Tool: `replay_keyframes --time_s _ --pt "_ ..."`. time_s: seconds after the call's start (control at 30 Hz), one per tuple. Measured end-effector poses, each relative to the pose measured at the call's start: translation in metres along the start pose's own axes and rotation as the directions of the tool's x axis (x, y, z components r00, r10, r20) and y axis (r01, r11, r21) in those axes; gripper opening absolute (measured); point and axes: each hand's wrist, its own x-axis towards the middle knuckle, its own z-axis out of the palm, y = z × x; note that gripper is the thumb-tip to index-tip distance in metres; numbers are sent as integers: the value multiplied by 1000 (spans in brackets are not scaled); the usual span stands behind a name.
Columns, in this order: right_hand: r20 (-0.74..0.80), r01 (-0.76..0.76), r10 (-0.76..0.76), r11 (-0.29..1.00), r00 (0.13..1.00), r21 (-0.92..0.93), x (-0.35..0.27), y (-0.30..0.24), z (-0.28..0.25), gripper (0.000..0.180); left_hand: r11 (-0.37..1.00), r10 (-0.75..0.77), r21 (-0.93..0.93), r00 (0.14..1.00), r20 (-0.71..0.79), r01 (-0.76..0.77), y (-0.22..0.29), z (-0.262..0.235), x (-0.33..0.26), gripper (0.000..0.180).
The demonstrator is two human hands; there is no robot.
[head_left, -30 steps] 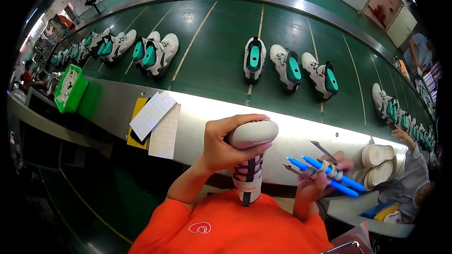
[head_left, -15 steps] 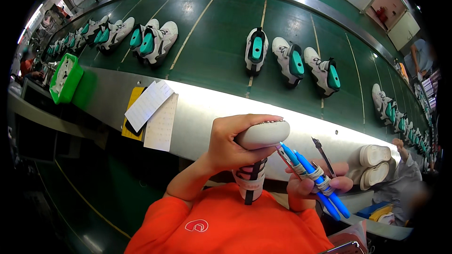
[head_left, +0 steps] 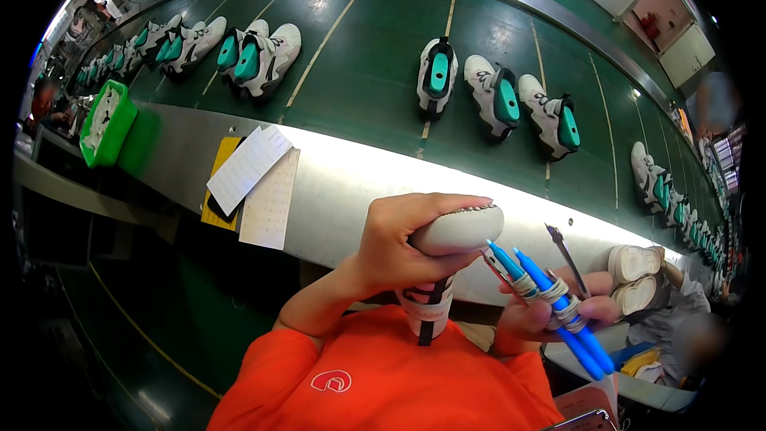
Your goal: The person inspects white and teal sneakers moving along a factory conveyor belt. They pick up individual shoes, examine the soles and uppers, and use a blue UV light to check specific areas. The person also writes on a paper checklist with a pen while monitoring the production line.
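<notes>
My left hand [head_left: 384, 241] is wrapped around a white shoe [head_left: 457, 231], thumb on top and fingers beneath. The shoe's rounded toe points to the right, and its lower part with dark straps [head_left: 428, 315] hangs against my orange shirt. In my right hand [head_left: 523, 318] is a bundle of blue marker pens [head_left: 570, 318] bound with pale bands, tips up. A slim metal-tipped tool [head_left: 568, 259] stands out between the fingers of that hand. The lighter blue pen's tip is close under the shoe's toe; I cannot tell if they touch.
A metal ledge [head_left: 343, 183] runs before a green conveyor belt [head_left: 359, 64] carrying several white shoes with teal inserts [head_left: 439, 72]. Paper sheets [head_left: 250, 161] and a green basket [head_left: 120, 129] lie to the left. Pale soles [head_left: 634, 265] and a co-worker's grey sleeve [head_left: 678, 311] are at right.
My right hand has moved to the right with the pens and the slim tool. The shoe in my left hand has shifted slightly to the right.
</notes>
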Motion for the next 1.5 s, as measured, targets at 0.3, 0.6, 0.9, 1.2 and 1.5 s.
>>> replay_keyframes --time_s 0.3,0.6,0.9,1.2,1.5 --pt "67 -14 30 974 997 -225 19 -8 -19 47 996 -18 88 999 32 15 2 3 -4 44" --pt "-106 -647 679 728 727 227 -8 10 -47 33 966 -176 145 955 -239 214 -46 -29 31 44" --pt "155 -854 863 421 481 305 -63 28 -59 27 578 -418 699 888 -191 422 -184 -71 -26 60" --pt "81 -882 903 387 421 270 -58 32 -70 27 879 182 463 978 -98 -117 -66 -23 -79 108" --pt "113 -843 854 467 509 266 -53 22 -83 31 185 633 642 590 501 -744 -101 19 -152 65"
